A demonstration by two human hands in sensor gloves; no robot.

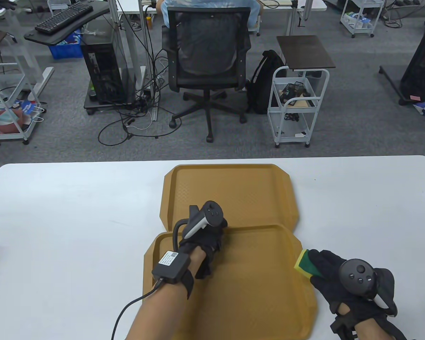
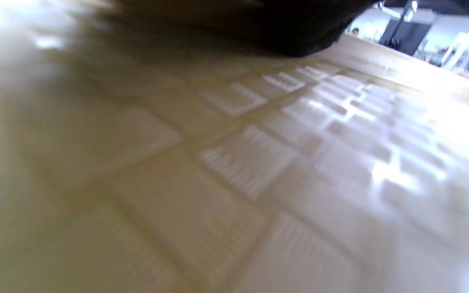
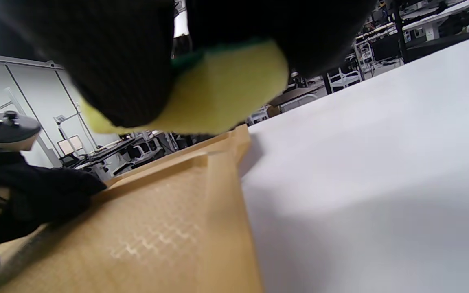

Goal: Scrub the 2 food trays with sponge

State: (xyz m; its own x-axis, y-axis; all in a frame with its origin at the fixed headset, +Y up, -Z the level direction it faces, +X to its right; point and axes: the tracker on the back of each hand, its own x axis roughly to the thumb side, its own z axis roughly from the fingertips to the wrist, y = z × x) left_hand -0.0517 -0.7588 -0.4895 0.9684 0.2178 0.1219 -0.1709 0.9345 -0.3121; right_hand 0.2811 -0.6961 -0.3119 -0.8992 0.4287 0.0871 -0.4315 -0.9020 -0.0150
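Two tan food trays lie on the white table, the near tray (image 1: 255,283) overlapping the front edge of the far tray (image 1: 233,191). My left hand (image 1: 207,241) rests on the near tray's far left part, and whether its fingers are curled is hidden by the tracker. The left wrist view shows only the textured tray floor (image 2: 234,162) close up. My right hand (image 1: 326,269) grips a yellow and green sponge (image 1: 306,264) just off the near tray's right rim. In the right wrist view the sponge (image 3: 222,89) hangs above the tray's rim (image 3: 222,162).
The white table (image 1: 74,226) stretches bare to the left and right of the trays. Beyond its far edge stand an office chair (image 1: 209,60) and a small white cart (image 1: 297,102) on grey carpet.
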